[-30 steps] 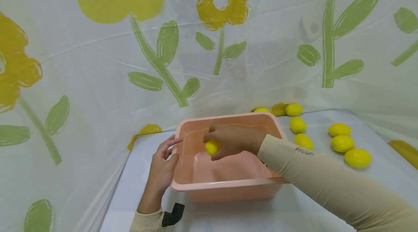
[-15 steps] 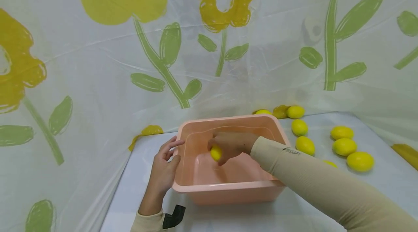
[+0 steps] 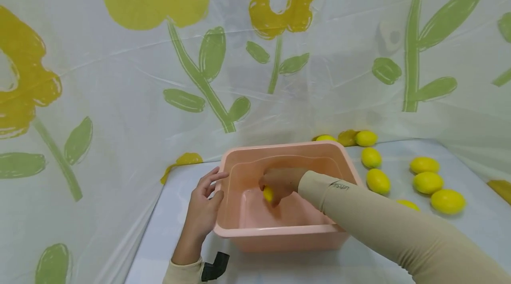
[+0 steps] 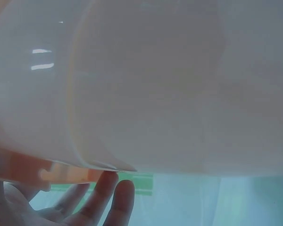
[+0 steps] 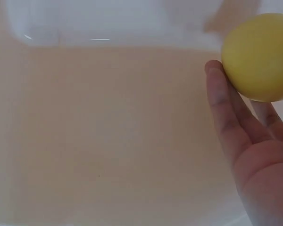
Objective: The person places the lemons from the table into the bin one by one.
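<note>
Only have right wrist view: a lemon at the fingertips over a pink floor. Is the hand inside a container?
Observer: Yes. The right hand is down inside a pink tub, with the lemon low near the bottom.
Operator: What's the left hand doing?
Observer: The left hand rests against the tub's left outer wall, fingers by the rim.
Operator: More lemons anywhere?
Observer: Several lie on the table to the right of the tub; the nearest lemon sits just off the tub's right side.
</note>
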A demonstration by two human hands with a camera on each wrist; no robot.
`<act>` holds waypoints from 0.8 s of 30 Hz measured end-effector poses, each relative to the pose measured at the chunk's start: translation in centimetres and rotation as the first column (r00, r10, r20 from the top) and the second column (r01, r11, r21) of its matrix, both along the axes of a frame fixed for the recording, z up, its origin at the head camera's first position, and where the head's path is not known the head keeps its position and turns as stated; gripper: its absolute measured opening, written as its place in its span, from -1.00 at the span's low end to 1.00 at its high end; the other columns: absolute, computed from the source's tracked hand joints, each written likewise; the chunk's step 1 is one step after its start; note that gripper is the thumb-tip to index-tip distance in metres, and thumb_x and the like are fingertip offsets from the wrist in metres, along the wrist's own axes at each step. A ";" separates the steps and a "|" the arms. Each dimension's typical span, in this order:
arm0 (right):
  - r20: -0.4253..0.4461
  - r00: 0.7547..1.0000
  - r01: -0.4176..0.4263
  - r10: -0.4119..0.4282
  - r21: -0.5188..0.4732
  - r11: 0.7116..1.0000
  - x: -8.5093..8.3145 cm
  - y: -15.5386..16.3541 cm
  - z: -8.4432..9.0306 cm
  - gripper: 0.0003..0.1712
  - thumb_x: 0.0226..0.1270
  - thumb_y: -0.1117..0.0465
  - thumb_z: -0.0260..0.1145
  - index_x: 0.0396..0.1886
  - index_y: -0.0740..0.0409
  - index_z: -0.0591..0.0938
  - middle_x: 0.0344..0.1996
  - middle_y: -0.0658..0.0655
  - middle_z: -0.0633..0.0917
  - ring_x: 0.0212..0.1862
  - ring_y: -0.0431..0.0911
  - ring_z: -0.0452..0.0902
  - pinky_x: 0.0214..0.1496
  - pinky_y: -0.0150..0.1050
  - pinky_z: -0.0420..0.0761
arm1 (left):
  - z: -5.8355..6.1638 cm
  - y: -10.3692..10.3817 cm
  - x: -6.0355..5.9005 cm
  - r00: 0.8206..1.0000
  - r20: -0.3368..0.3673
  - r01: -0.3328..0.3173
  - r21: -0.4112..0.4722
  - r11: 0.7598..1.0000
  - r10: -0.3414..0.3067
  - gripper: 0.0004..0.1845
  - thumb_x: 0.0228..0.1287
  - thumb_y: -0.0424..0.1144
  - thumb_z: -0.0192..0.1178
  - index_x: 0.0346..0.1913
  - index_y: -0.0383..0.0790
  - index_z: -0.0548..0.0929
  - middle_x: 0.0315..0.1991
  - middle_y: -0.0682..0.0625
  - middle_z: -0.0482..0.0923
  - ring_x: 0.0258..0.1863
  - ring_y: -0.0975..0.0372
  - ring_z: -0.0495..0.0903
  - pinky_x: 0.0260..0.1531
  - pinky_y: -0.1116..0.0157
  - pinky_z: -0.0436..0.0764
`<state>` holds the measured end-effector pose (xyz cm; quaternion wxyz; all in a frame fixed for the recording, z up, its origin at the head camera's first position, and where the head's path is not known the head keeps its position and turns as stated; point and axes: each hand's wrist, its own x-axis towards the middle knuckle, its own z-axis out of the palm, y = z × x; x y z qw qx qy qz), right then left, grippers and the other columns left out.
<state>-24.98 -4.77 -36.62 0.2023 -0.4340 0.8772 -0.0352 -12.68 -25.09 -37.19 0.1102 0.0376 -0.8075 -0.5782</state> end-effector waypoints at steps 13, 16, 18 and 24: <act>0.008 1.000 -0.008 0.008 0.051 0.999 0.2 -0.1 -0.7 -0.62 0.13 0.06 0.54 -0.06 -0.02 0.68 -0.35 -0.11 0.60 -0.21 -0.17 0.44 0.01 -0.27 0.48 | 0.0 0.2 0.1 1.000 0.000 -0.015 -0.006 1.000 0.015 -0.58 0.36 -0.46 -0.01 0.19 -0.15 0.63 0.50 -0.03 0.24 0.27 -0.10 0.50 0.07 0.03 0.66; -0.003 1.000 -0.005 0.005 0.057 0.998 0.2 -0.1 -1.0 -0.61 0.12 0.05 0.54 -0.05 -0.02 0.69 -0.34 -0.11 0.60 -0.21 -0.17 0.43 0.03 -0.26 0.47 | 0.1 0.2 0.1 1.000 -0.004 -0.013 -0.004 1.000 0.013 -0.58 0.36 -0.46 -0.02 0.19 -0.15 0.63 0.50 -0.03 0.23 0.28 -0.10 0.50 0.07 0.02 0.66; -0.005 1.000 -0.001 0.001 0.067 0.998 0.2 -0.1 -1.0 -0.63 0.13 0.05 0.53 -0.06 -0.04 0.69 -0.36 -0.12 0.58 -0.22 -0.17 0.43 0.01 -0.26 0.46 | 0.0 0.2 0.1 1.000 -0.007 -0.012 -0.003 1.000 0.012 -0.58 0.36 -0.46 -0.02 0.19 -0.15 0.63 0.50 -0.03 0.23 0.29 -0.10 0.49 0.09 0.00 0.65; -0.012 1.000 -0.001 0.002 0.077 0.997 0.2 -0.3 -1.0 -0.67 0.13 0.02 0.52 -0.10 -0.09 0.70 -0.41 -0.14 0.55 -0.22 -0.17 0.42 -0.02 -0.24 0.41 | -0.1 0.1 0.1 1.000 -0.013 -0.017 -0.010 1.000 0.017 -0.58 0.36 -0.47 -0.02 0.19 -0.15 0.63 0.50 -0.04 0.23 0.29 -0.11 0.49 0.09 -0.02 0.65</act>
